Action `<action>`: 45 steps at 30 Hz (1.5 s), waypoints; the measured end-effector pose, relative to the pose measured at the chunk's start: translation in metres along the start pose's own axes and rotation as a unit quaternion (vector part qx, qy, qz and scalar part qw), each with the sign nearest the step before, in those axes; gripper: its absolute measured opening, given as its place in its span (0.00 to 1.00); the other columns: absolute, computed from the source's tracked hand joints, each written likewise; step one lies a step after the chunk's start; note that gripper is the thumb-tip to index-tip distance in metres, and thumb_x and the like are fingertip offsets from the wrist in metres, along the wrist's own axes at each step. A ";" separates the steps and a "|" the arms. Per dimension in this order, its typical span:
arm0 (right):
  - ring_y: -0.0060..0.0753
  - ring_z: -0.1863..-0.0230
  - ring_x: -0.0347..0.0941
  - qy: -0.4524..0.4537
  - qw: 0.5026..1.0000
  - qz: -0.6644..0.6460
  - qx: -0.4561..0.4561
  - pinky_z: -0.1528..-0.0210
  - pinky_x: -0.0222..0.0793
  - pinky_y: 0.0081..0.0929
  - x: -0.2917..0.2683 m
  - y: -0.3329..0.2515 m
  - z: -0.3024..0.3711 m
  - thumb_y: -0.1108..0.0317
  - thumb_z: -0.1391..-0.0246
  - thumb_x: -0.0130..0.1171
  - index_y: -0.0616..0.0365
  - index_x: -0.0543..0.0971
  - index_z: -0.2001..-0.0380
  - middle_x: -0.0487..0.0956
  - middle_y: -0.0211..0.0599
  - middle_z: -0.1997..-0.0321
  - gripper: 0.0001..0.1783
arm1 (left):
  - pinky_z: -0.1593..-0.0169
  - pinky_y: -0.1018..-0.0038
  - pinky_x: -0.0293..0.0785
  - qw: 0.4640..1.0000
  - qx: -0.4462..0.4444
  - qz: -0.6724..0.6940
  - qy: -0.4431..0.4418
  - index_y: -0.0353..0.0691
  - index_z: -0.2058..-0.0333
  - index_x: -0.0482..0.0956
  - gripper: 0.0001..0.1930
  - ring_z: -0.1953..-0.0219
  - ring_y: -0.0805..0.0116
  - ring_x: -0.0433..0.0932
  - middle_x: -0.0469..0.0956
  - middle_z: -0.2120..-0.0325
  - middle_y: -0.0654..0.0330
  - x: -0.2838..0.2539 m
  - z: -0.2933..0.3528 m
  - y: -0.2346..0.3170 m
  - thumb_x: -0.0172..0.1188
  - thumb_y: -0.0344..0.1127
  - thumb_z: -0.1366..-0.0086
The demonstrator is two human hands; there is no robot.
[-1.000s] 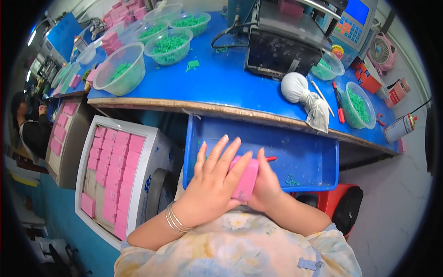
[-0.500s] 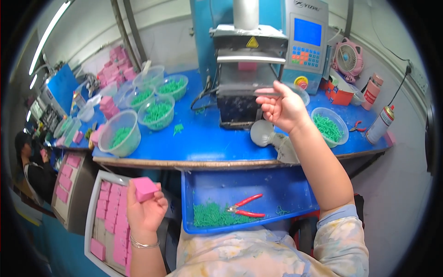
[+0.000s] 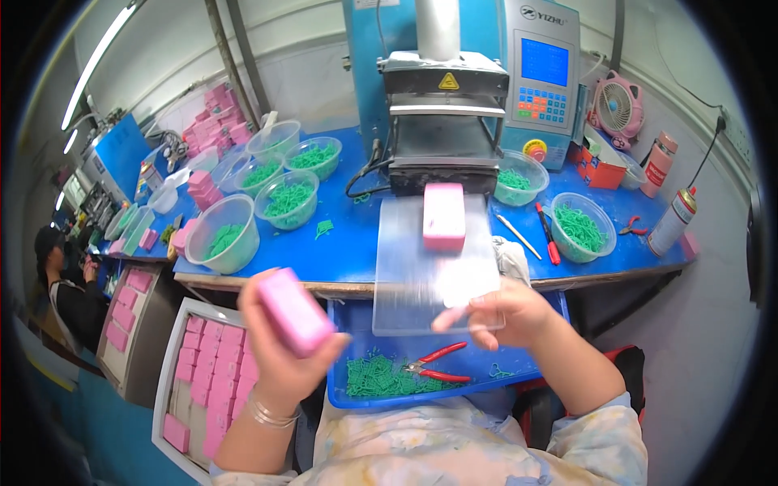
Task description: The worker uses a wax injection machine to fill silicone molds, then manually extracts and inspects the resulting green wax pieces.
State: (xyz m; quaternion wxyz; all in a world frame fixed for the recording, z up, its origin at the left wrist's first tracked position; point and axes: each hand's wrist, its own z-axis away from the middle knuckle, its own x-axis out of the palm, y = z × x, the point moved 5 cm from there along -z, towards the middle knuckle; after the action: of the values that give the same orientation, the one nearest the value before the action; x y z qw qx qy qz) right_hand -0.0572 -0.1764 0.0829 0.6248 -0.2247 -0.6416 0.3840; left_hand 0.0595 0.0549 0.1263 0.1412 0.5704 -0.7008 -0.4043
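Observation:
My left hand point(image 3: 279, 348) grips a pink rectangular block point(image 3: 293, 314), tilted and slightly blurred, over the drawer's left side. My right hand point(image 3: 510, 314) has its fingers at the near right corner of a clear flat plate point(image 3: 401, 283), seemingly gripping its edge. A second pink block point(image 3: 444, 217) lies on the far part of that plate. The plate stretches from in front of the press point(image 3: 446, 121) to above the blue tray point(image 3: 334, 381). In this tray are green ring-like pieces point(image 3: 377, 377) and red-handled cutters point(image 3: 438, 364).
Clear bowls point(image 3: 229, 257) of green pieces stand left of the press, more at right. A white tray point(image 3: 170, 381) of pink blocks is at lower left. A red marker point(image 3: 549, 235), thin stick point(image 3: 519, 235) and spray can point(image 3: 673, 219) lie or stand right. Another person point(image 3: 69, 283) sits far left.
My right hand has come down and nearer from the press, and the clear plate with a pink block is now out in front of it. My left hand has moved right and up with its block.

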 end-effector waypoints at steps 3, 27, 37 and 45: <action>0.30 0.84 0.71 -0.027 0.997 -0.031 0.058 0.81 0.66 0.21 -0.003 0.033 0.005 0.69 0.47 0.49 0.52 0.44 0.36 0.75 0.56 0.57 0.38 | 0.46 0.63 0.60 0.955 0.194 -0.186 -0.123 0.35 0.45 0.58 0.48 0.48 0.55 0.60 0.60 0.53 0.49 0.046 -0.027 0.038 0.73 0.48 0.63; 0.27 0.61 0.73 -0.021 0.977 0.209 -0.015 0.60 0.70 0.26 0.009 0.107 0.028 0.71 0.44 0.51 0.59 0.66 0.48 0.72 0.38 0.52 0.19 | 0.43 0.42 0.52 0.927 0.323 -0.121 -0.149 0.55 0.67 0.72 0.19 0.46 0.52 0.63 0.65 0.51 0.56 0.062 0.029 0.040 0.69 0.44 0.59; 0.30 0.58 0.72 -0.035 0.975 0.217 -0.033 0.56 0.69 0.29 0.010 0.119 0.025 0.74 0.44 0.48 0.59 0.63 0.45 0.72 0.39 0.51 0.22 | 0.44 0.44 0.56 0.941 0.313 -0.084 -0.101 0.53 0.64 0.73 0.19 0.47 0.52 0.65 0.64 0.51 0.53 0.055 0.046 0.031 0.68 0.38 0.57; 0.33 0.73 0.77 -0.081 0.989 -0.072 0.102 0.72 0.69 0.21 0.019 0.089 0.038 0.69 0.43 0.47 0.55 0.46 0.36 0.73 0.56 0.54 0.34 | 0.43 0.59 0.55 0.989 0.109 -0.091 -0.047 0.32 0.57 0.69 0.19 0.47 0.46 0.63 0.66 0.53 0.45 0.044 0.005 -0.034 0.46 0.43 0.37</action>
State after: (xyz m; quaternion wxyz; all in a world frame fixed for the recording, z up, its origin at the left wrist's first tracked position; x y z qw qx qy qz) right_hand -0.1133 -0.1160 0.0292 0.6167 -0.0809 -0.6620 0.4182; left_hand 0.0656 0.0156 0.0872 0.0081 0.6246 -0.6913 -0.3633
